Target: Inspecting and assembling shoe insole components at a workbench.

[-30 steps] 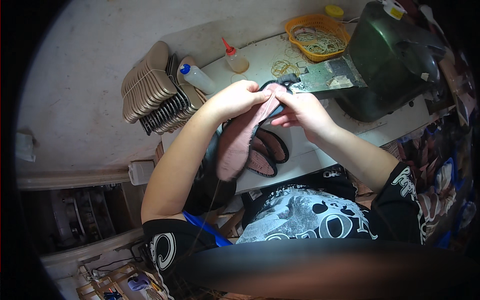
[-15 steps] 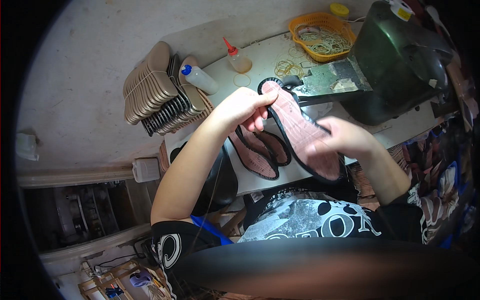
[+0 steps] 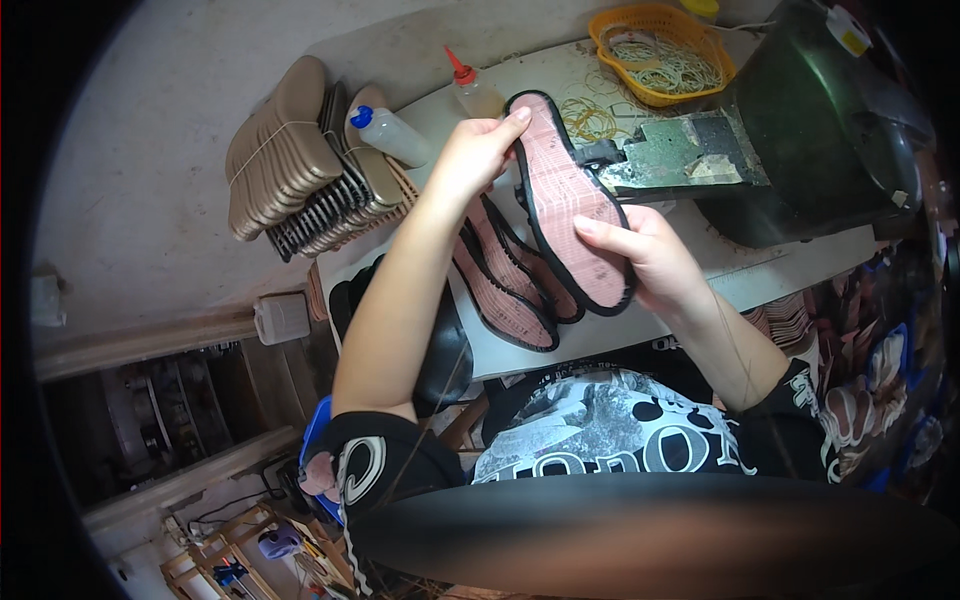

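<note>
A pink shoe insole (image 3: 562, 185) with black edging is held up over the table, its pink face toward me. My left hand (image 3: 482, 150) pinches the far, narrower end, thumb on the pink face. Nearer me, my right hand (image 3: 652, 252) grips the right edge of the wider end, its thumb pressed flat on the pink face. Fingers behind the insole are partly hidden. Below and left of it, more pink insoles (image 3: 512, 318) with black edges lie on the white table, partly overlapping. A small black piece (image 3: 600, 152) sits close to the held insole's right edge, beside a worn green metal arm (image 3: 690, 150).
Banded stacks of tan insoles (image 3: 285, 165) lean at the wall. Near them are a blue-capped bottle (image 3: 392, 137) and a red-nozzled bottle (image 3: 476, 96). A yellow basket (image 3: 603, 45) holds rubber bands, with loose ones beside it. A bulky dark green machine body (image 3: 815, 130) stands at right.
Both hands have moved the insole slightly left and away from me. It is now turned more squarely toward me, and my right hand has shifted toward its edge.
</note>
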`<state>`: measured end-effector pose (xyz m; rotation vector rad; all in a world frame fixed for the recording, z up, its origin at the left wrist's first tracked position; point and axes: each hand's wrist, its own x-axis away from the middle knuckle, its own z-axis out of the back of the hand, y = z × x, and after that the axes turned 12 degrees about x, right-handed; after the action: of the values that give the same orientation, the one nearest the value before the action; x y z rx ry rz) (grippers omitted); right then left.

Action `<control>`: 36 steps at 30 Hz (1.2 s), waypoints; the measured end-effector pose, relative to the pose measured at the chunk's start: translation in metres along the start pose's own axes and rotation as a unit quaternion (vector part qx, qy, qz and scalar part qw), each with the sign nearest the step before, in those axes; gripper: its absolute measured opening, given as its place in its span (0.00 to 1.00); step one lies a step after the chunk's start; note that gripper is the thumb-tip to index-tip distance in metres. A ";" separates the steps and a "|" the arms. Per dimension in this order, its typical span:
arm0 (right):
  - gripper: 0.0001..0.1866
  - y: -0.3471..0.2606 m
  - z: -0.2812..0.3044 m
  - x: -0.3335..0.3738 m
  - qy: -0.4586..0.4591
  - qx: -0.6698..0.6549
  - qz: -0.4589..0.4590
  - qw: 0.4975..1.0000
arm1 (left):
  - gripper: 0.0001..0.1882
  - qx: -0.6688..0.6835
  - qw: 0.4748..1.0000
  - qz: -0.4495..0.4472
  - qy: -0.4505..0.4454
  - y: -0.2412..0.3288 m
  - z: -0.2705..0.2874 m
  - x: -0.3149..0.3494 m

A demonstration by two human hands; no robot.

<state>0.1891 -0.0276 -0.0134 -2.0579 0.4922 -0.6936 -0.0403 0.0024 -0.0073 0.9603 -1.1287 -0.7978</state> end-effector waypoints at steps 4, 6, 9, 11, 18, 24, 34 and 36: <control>0.19 0.015 -0.022 0.005 -0.031 0.158 0.019 0.987 | 0.18 0.145 0.988 -0.052 -0.004 -0.010 -0.001 0.036; 0.21 0.041 -0.036 0.020 -0.087 0.207 0.052 0.973 | 0.19 0.192 0.974 -0.116 0.009 -0.028 0.007 0.071; 0.23 0.065 -0.045 0.020 -0.059 0.239 0.106 0.963 | 0.22 -0.002 0.980 -0.147 0.133 -0.068 0.049 0.114; 0.35 0.084 -0.031 -0.003 0.030 0.506 0.164 0.846 | 0.27 -0.231 0.929 -0.139 0.255 -0.075 0.055 0.144; 0.42 0.127 -0.025 -0.002 0.022 0.667 0.236 0.706 | 0.27 -0.588 0.768 0.050 0.249 -0.132 0.039 0.220; 0.22 0.122 -0.021 0.024 0.005 0.619 0.250 0.744 | 0.10 -0.499 0.798 -0.003 0.336 -0.155 0.065 0.205; 0.25 0.083 -0.053 0.046 -0.184 0.192 0.116 0.957 | 0.11 -0.174 0.935 -0.239 0.195 -0.063 -0.030 0.249; 0.28 0.075 -0.060 0.049 -0.228 0.173 0.086 0.954 | 0.11 -0.227 0.910 -0.294 0.183 -0.064 -0.043 0.243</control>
<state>0.1821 -0.1332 -0.0357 -1.7412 0.2547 -0.1704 0.0586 -0.2312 0.0167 1.0014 -0.2861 -1.2374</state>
